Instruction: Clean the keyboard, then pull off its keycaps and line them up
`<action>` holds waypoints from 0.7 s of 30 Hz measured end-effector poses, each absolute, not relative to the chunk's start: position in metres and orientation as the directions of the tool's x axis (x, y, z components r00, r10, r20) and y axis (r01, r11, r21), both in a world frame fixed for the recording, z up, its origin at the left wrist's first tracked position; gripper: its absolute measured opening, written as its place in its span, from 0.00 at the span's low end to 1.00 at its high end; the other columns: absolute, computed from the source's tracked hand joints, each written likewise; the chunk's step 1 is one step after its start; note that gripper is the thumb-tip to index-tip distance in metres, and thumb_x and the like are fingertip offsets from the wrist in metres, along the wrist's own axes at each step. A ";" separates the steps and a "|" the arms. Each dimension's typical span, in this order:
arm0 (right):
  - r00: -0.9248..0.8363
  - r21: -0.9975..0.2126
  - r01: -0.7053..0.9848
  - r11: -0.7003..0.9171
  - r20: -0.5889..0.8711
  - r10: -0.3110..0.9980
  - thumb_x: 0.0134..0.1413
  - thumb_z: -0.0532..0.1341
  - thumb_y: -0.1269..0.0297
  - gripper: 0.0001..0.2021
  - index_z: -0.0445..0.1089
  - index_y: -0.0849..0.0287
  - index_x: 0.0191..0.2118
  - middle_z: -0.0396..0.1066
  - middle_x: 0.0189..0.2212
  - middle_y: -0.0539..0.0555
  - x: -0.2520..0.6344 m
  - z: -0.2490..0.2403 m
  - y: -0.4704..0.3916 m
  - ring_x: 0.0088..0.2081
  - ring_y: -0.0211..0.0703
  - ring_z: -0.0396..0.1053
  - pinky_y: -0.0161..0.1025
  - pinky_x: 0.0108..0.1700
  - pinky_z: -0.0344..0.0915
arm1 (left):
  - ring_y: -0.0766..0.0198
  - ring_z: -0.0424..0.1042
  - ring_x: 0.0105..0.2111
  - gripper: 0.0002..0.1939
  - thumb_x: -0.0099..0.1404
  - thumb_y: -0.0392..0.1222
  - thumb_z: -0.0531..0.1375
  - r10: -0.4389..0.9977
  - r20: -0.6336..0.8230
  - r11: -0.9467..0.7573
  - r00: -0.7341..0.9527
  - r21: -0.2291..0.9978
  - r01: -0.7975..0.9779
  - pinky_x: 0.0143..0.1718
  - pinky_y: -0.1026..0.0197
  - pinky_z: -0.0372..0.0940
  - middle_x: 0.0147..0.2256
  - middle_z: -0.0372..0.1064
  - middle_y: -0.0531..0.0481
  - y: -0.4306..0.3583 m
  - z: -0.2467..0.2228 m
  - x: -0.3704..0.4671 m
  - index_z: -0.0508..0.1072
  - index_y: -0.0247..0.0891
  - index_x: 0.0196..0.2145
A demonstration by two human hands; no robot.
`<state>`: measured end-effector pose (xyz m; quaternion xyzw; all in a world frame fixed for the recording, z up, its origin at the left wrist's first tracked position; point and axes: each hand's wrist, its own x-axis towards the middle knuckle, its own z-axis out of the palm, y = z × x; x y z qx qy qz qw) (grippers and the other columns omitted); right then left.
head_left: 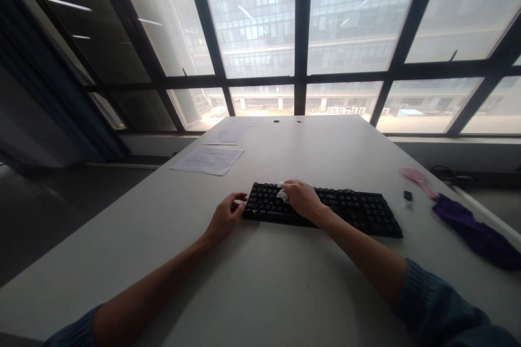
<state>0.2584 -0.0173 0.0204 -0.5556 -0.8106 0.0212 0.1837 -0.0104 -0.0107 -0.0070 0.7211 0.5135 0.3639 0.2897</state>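
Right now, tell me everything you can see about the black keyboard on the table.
The keyboard is a black, full-width board that looks like plastic, lying flat on the white table, angled slightly with its right end nearer the camera. The left hand grips its left edge. The right hand rests on the keys left of centre, pressing a small white wipe against them. No cable is visible.

black keyboard [350,209] | flat on white table, lengthwise; small white wipe [282,193] | crumpled on its left keys
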 end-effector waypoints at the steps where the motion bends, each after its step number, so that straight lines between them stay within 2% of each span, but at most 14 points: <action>1: -0.312 -0.239 0.895 0.375 0.265 0.912 0.63 0.53 0.75 0.12 0.73 0.58 0.43 0.76 0.44 0.55 0.258 0.020 -0.018 0.46 0.43 0.72 0.34 0.44 0.62 | 0.60 0.73 0.33 0.20 0.64 0.51 0.55 0.951 0.229 -0.307 0.208 0.790 0.530 0.36 0.59 0.68 0.46 0.74 0.43 -0.011 -0.007 -0.010 0.71 0.36 0.48; 8: -0.084 -0.164 0.981 0.108 0.146 0.986 0.62 0.54 0.75 0.12 0.75 0.64 0.40 0.76 0.41 0.62 0.262 0.031 -0.020 0.42 0.49 0.74 0.38 0.41 0.64 | 0.60 0.73 0.32 0.21 0.63 0.51 0.56 0.953 0.232 -0.301 0.195 0.791 0.533 0.35 0.59 0.69 0.45 0.75 0.43 -0.011 -0.005 -0.009 0.72 0.36 0.48; 10: -0.085 -0.160 0.981 0.109 0.154 0.984 0.62 0.54 0.75 0.12 0.75 0.64 0.40 0.75 0.40 0.63 0.261 0.031 -0.021 0.42 0.48 0.74 0.38 0.42 0.64 | 0.60 0.74 0.33 0.21 0.63 0.51 0.56 0.953 0.232 -0.301 0.194 0.788 0.537 0.35 0.59 0.69 0.45 0.75 0.43 -0.011 -0.005 -0.009 0.72 0.36 0.48; 14: -0.237 -0.192 0.941 0.279 0.214 0.948 0.62 0.54 0.75 0.10 0.74 0.62 0.40 0.76 0.42 0.59 0.256 0.026 -0.023 0.44 0.45 0.73 0.35 0.42 0.64 | 0.59 0.74 0.33 0.21 0.62 0.51 0.55 0.954 0.228 -0.298 0.195 0.789 0.537 0.35 0.58 0.69 0.44 0.75 0.43 -0.012 -0.004 -0.009 0.72 0.35 0.47; 16: -0.268 -0.201 0.928 0.314 0.225 0.937 0.62 0.55 0.75 0.10 0.73 0.61 0.40 0.76 0.42 0.58 0.254 0.025 -0.023 0.45 0.45 0.73 0.34 0.42 0.63 | 0.60 0.73 0.32 0.21 0.63 0.51 0.56 0.954 0.226 -0.298 0.197 0.791 0.534 0.35 0.58 0.69 0.44 0.75 0.43 -0.012 -0.003 -0.008 0.72 0.35 0.47; 21: -0.133 -0.169 0.973 0.158 0.152 0.979 0.59 0.55 0.78 0.11 0.74 0.64 0.39 0.76 0.40 0.61 0.257 0.030 -0.024 0.42 0.48 0.74 0.37 0.40 0.65 | 0.60 0.73 0.33 0.21 0.63 0.51 0.56 0.952 0.233 -0.304 0.199 0.789 0.534 0.35 0.59 0.68 0.45 0.75 0.43 -0.011 -0.005 -0.009 0.72 0.36 0.48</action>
